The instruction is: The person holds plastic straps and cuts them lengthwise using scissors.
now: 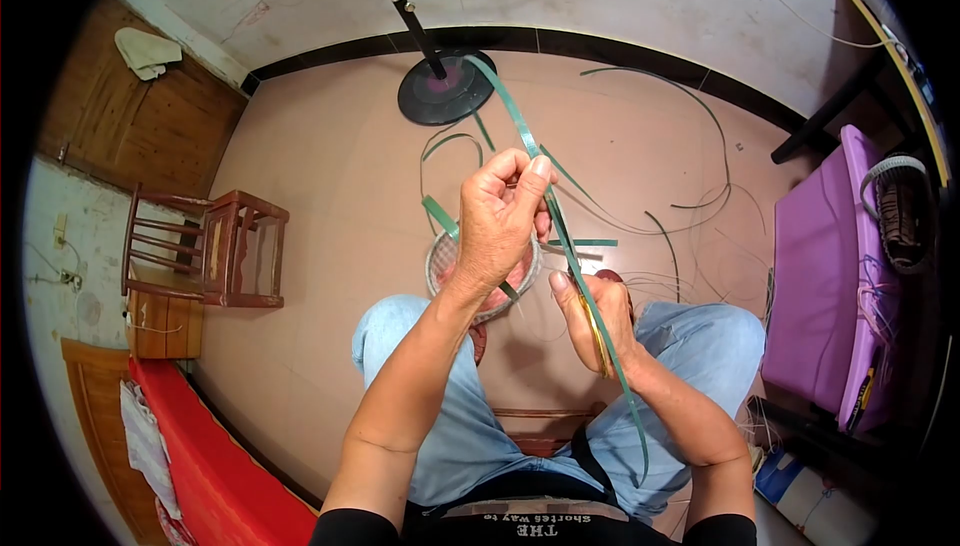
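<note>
My left hand (497,216) is closed, pinching a long green plastic strap (600,316) between thumb and fingers. One end of the strap rises toward the black round base, and the other runs down across my right wrist to my right knee. My right hand (605,324) is wrapped round the yellow handles of a pair of scissors (603,348). Their blades lie close to the strap, partly hidden, and I cannot make out whether they touch it. Below my left hand a small round woven basket (433,274) with a reddish inside stands on the floor, partly covered by the hand.
Loose green straps (722,136) and thin strips lie about the floor (330,146). A stand with a black round base (425,96) is by the wall. A purple bin (815,266) stands at right, a wooden chair (240,251) at left, near a red cloth (215,466).
</note>
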`<act>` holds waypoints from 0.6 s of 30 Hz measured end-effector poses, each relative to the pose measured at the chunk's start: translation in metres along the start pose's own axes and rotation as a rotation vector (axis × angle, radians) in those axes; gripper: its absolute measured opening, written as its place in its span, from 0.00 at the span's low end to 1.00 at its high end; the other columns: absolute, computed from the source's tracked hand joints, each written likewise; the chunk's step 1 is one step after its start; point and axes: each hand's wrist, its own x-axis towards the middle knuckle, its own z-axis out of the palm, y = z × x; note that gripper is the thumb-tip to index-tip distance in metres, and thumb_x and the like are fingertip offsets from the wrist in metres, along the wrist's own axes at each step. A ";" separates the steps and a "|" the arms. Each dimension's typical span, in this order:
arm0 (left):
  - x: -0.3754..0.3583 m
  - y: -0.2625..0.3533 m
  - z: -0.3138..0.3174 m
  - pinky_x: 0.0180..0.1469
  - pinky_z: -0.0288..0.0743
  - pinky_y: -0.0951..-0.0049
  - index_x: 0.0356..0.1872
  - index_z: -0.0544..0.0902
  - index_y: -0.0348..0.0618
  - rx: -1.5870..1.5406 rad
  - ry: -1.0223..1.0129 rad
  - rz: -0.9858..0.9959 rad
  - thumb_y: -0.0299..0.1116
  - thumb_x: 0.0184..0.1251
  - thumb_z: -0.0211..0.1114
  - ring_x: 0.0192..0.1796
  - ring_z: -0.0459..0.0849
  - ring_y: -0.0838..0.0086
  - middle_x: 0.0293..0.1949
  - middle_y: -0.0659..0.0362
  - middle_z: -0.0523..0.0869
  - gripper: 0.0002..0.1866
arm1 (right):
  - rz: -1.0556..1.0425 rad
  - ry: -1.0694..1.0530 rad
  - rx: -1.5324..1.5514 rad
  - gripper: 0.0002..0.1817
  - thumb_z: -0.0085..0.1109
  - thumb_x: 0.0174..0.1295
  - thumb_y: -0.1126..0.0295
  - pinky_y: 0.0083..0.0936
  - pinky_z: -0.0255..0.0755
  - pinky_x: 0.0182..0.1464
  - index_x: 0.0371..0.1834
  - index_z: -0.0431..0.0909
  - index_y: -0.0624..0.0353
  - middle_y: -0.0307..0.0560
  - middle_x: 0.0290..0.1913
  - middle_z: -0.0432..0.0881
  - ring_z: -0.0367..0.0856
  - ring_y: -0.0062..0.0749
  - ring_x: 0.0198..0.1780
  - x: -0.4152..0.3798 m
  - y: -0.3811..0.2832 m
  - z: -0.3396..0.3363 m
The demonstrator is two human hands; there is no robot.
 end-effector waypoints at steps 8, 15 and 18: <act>-0.001 0.001 0.000 0.18 0.67 0.83 0.30 0.77 0.37 0.001 0.000 0.000 0.36 0.73 0.58 0.16 0.71 0.85 0.17 0.65 0.73 0.14 | -0.054 0.013 -0.013 0.25 0.52 0.70 0.60 0.30 0.60 0.18 0.16 0.70 0.66 0.45 0.10 0.65 0.62 0.21 0.16 -0.001 0.002 0.003; 0.005 0.003 -0.005 0.18 0.65 0.84 0.31 0.77 0.38 -0.053 -0.009 -0.053 0.37 0.74 0.56 0.16 0.70 0.85 0.19 0.65 0.73 0.14 | -0.102 0.022 -0.047 0.24 0.53 0.70 0.62 0.30 0.60 0.17 0.16 0.71 0.66 0.47 0.09 0.65 0.61 0.22 0.14 -0.002 0.005 0.002; 0.010 0.001 -0.011 0.18 0.65 0.84 0.32 0.78 0.38 -0.074 0.007 -0.037 0.37 0.75 0.55 0.17 0.69 0.85 0.19 0.65 0.73 0.14 | -0.084 -0.001 -0.060 0.24 0.53 0.70 0.62 0.30 0.61 0.18 0.17 0.72 0.66 0.48 0.10 0.67 0.63 0.22 0.15 -0.003 0.007 0.002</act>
